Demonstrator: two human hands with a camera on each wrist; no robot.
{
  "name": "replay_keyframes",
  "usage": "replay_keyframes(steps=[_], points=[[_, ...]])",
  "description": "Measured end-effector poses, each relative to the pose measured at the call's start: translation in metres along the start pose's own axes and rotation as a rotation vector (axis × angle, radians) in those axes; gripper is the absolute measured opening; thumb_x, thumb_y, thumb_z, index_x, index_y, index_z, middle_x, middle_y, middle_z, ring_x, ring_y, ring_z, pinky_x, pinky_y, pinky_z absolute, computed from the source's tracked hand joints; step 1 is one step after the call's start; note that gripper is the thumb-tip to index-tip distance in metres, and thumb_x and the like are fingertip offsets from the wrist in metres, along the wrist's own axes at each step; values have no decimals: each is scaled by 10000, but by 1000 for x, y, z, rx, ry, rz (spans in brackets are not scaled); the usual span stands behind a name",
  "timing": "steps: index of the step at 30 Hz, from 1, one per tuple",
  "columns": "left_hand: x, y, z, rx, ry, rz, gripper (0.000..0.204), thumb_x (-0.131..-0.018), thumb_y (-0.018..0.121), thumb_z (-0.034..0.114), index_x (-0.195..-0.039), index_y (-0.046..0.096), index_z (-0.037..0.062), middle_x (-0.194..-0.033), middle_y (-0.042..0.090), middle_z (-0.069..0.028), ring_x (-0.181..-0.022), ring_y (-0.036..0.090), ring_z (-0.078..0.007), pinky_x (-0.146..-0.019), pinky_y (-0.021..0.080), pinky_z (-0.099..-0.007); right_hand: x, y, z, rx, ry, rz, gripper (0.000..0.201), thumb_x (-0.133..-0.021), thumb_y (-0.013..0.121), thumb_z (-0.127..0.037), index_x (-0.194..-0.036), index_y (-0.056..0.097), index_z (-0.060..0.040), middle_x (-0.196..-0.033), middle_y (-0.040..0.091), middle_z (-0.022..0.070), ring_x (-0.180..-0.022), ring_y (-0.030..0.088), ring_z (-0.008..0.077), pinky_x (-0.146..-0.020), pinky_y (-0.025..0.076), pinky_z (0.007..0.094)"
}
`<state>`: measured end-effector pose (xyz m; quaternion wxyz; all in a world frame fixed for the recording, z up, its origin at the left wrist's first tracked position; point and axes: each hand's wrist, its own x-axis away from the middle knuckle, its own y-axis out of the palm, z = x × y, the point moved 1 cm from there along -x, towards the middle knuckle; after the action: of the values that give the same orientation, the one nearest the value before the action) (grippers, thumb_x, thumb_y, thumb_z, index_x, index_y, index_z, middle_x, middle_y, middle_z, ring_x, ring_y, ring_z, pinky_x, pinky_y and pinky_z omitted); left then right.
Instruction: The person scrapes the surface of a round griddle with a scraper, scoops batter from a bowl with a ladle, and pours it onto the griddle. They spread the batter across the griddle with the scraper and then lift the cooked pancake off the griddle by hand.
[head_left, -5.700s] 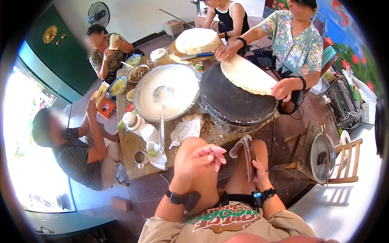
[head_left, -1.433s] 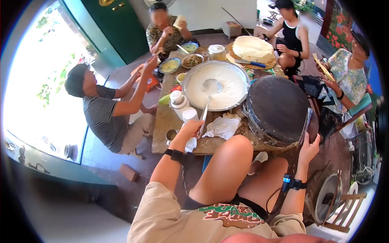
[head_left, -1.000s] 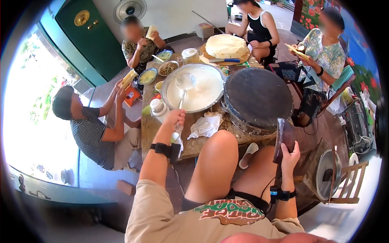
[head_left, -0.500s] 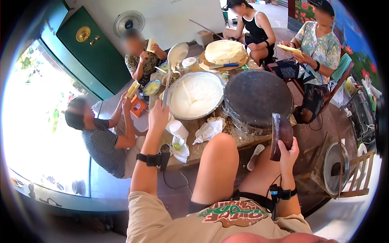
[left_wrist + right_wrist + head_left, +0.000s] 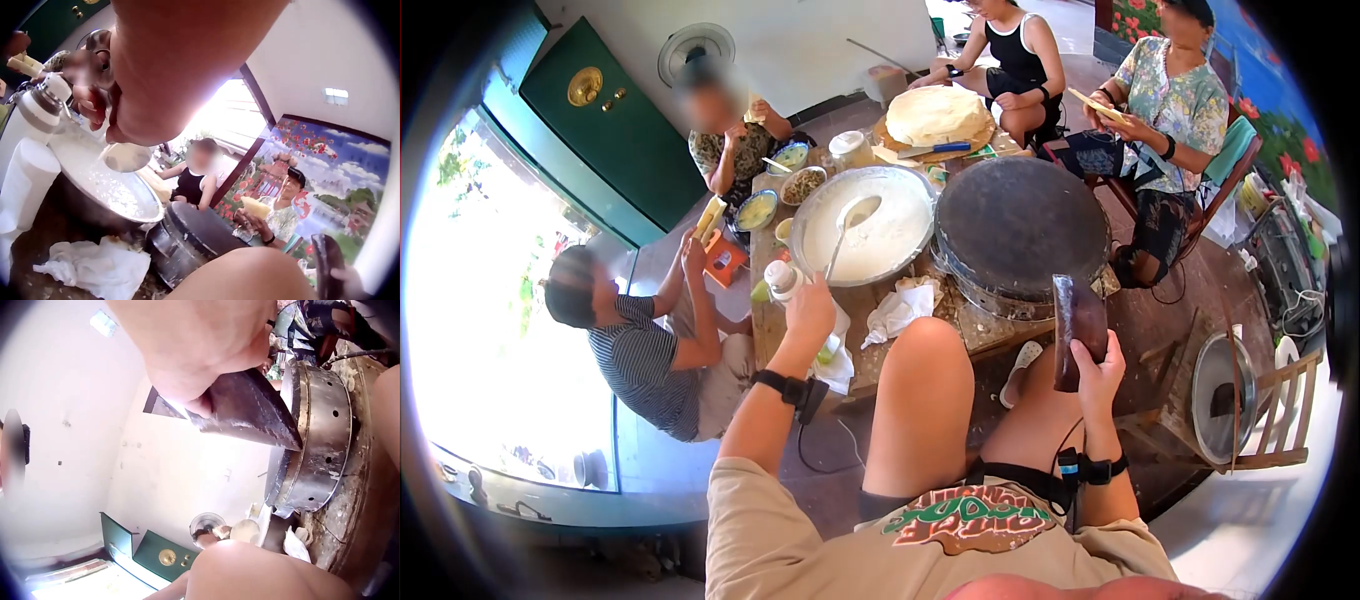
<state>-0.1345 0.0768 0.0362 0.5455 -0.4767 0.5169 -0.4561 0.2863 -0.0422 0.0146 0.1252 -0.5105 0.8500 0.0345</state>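
Gripping the ladle (image 5: 837, 250) by its handle, the left hand (image 5: 812, 310) has its fingers curled around it, the cup over the pale mixture (image 5: 895, 235) in the wide basin (image 5: 870, 281); whether the cup touches the surface is unclear. A level cup and a relaxed wrist would probably limit drips, and a slow lift clear of the rim seems wise. The right hand (image 5: 1100, 370) pinches the dark curved board (image 5: 1080, 320) between thumb and fingers, upright near the round griddle (image 5: 1025, 220); I cannot tell whether they touch. Its long edge would likely work best held evenly, with light pressure, and the fingers well away from the griddle in case it is hot.

The wooden desk (image 5: 769, 325) is worn and spattered. Crumpled white paper (image 5: 898, 312) lies between basin and griddle, toward the near edge; a white bottle (image 5: 782, 280) stands left of the basin. Behind are a lidded jar (image 5: 852, 150), a pale stack (image 5: 935, 115) and a blue-handled knife (image 5: 950, 148). Around the desk sit four other people, with a green door (image 5: 590, 130), a wall fan (image 5: 696, 50) and a flowered mural (image 5: 1280, 110) beyond.
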Motion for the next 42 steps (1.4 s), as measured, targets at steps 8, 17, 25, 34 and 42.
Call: replay_keyframes(steps=[8,17,25,34,42], points=[[-39,44,-2,187,-74,-348,165,-824,527,134,-807,600,-14,-803,644,-218,-712,653,-312,-599,513,-401,1,1,6,60,20,-5,238,-758,679,-65,-958,577,15,-819,624,41,-758,557,91,-707,455,255],[-48,24,-18,1367,-734,-894,245,-912,506,239,-1009,489,15,-625,473,5,-451,419,-52,-392,369,-213,-6,7,8,-41,85,-25,275,-770,665,-46,-1017,561,14,-912,616,41,-830,554,100,-761,444,243],[-43,28,-26,1768,-879,-962,228,-943,439,207,-1035,488,4,-580,438,35,-427,394,-33,-315,287,-162,-16,10,34,-348,243,-10,415,-807,643,-43,-1178,464,14,-1061,589,77,-930,565,121,-839,454,260],[-22,-5,-11,2006,-763,-985,176,-928,507,143,-992,508,-21,-593,432,59,-420,363,-8,-331,264,-144,-12,16,40,-479,407,12,382,-798,623,-8,-1155,490,-5,-1060,596,66,-924,579,131,-820,477,273],[-23,-4,-14,1963,-834,-966,122,-907,511,88,-975,504,-14,-588,425,63,-425,357,6,-337,283,-131,-16,17,31,-631,454,-77,463,-807,592,8,-1252,462,-4,-1116,595,73,-988,585,162,-878,473,302]])
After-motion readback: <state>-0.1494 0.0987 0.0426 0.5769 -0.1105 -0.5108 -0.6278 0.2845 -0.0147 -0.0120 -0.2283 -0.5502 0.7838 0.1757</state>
